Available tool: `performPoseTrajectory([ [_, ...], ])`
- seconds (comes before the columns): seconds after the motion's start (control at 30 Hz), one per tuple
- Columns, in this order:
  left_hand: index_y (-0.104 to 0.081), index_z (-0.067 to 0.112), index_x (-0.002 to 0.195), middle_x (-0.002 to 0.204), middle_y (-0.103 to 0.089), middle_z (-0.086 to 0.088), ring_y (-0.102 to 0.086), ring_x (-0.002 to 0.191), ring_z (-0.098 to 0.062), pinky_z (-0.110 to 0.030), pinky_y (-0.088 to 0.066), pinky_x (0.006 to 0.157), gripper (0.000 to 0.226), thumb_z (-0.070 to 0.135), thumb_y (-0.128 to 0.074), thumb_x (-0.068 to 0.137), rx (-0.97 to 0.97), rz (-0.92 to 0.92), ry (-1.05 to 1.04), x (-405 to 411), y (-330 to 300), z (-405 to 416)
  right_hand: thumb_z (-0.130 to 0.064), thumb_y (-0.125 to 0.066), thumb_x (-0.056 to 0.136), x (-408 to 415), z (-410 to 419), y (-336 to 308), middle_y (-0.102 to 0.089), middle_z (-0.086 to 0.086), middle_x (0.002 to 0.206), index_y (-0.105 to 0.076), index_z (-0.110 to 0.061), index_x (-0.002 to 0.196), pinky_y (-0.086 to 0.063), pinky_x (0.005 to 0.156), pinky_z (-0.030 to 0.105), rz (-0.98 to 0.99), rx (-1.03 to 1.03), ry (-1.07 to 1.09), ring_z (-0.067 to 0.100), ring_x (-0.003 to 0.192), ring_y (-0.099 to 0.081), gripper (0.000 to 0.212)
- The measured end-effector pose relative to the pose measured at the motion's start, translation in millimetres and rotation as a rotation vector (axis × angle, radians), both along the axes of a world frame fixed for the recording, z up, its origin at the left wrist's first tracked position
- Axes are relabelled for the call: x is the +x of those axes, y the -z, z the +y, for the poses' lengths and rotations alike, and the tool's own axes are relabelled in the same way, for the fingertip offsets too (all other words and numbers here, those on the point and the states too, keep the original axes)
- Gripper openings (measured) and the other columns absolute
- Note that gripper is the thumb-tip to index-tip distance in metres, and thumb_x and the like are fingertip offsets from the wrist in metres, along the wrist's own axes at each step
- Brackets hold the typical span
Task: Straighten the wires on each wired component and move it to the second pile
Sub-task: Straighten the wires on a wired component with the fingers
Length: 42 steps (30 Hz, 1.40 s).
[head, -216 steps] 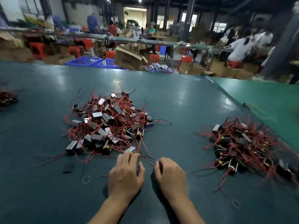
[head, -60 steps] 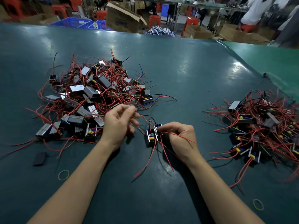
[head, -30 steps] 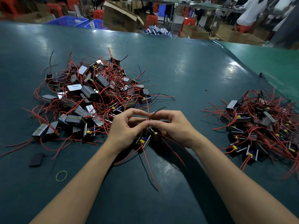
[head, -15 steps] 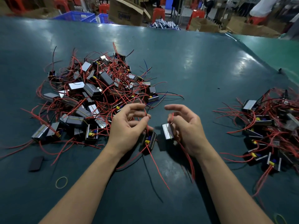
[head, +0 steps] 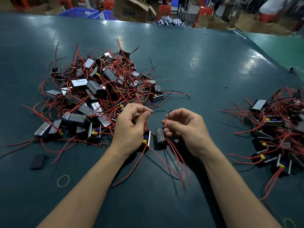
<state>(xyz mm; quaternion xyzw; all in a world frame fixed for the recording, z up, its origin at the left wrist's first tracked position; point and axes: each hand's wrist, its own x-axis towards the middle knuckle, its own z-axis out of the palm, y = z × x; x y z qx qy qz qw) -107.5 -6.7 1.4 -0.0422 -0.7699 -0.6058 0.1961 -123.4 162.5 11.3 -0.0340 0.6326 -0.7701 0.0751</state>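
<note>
Two wired components held apart over the bench (head: 197, 66)

The left hand (head: 131, 129) pinches one component's (head: 146, 139) wire; the right hand (head: 184, 129) pinches the other component's (head: 160, 135) wires.

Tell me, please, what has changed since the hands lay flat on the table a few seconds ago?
Both hands lifted and took hold: the left hand and right hand each grip a component by its wires, two pulled apart a second ago. The left pile, right pile and rubber band stayed.
</note>
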Motion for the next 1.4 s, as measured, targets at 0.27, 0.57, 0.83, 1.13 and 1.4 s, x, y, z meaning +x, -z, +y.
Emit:
performPoseTrajectory([
  [0.27,-0.05,0.01,0.113,0.085,-0.072,-0.009,-0.068,0.061,-0.02,-0.025,-0.055,0.057,0.018,0.0,-0.049,0.098,0.309,-0.018,0.115,4,-9,1,-0.004,-0.064,0.085,-1,2,-3,-0.069,0.009,0.071,-0.062,-0.005,0.084,-0.055,0.05,0.022,-0.042,-0.077,-0.026,0.02,0.056,-0.068,0.003],
  [0.57,-0.039,0.009,0.127,0.09,-0.074,-0.008,-0.067,0.066,-0.016,-0.026,-0.056,0.059,0.041,-0.015,-0.043,0.094,0.445,-0.099,0.173,4,-11,4,-0.002,-0.058,0.092,-3,3,-3,-0.064,0.008,0.068,-0.064,-0.006,0.1,-0.05,0.048,0.021,-0.03,-0.093,-0.026,0.018,0.052,-0.061,0.011],
  [0.83,-0.063,0.004,0.1,0.09,-0.075,-0.004,-0.069,0.062,-0.017,-0.023,-0.054,0.052,0.01,0.005,-0.056,0.094,0.439,-0.138,0.196,5,-16,4,-0.003,-0.06,0.092,-3,3,-3,-0.065,0.007,0.066,-0.067,-0.009,0.096,-0.048,0.045,0.02,-0.028,-0.05,-0.056,0.017,0.05,-0.059,0.01],
  [1.13,-0.056,0.008,0.107,0.07,-0.069,-0.002,-0.043,0.041,-0.004,-0.017,-0.042,0.047,0.016,0.01,-0.048,0.093,0.842,-0.581,0.458,3,-22,7,0.002,-0.053,0.093,-3,-1,-6,-0.066,0.006,0.065,-0.059,-0.011,0.092,-0.048,0.043,0.022,-0.013,-0.044,-0.077,0.015,0.049,-0.056,0.015],
  [1.4,-0.069,0.006,0.099,0.078,-0.07,-0.005,-0.053,0.049,-0.004,-0.011,-0.031,0.033,0.017,0.009,-0.057,0.088,0.698,-0.49,0.361,7,-21,10,-0.007,-0.058,0.094,-1,-5,-6,-0.067,0.01,0.063,-0.054,-0.011,0.09,-0.049,0.042,0.022,-0.004,-0.107,-0.131,0.015,0.044,-0.057,0.007],
])
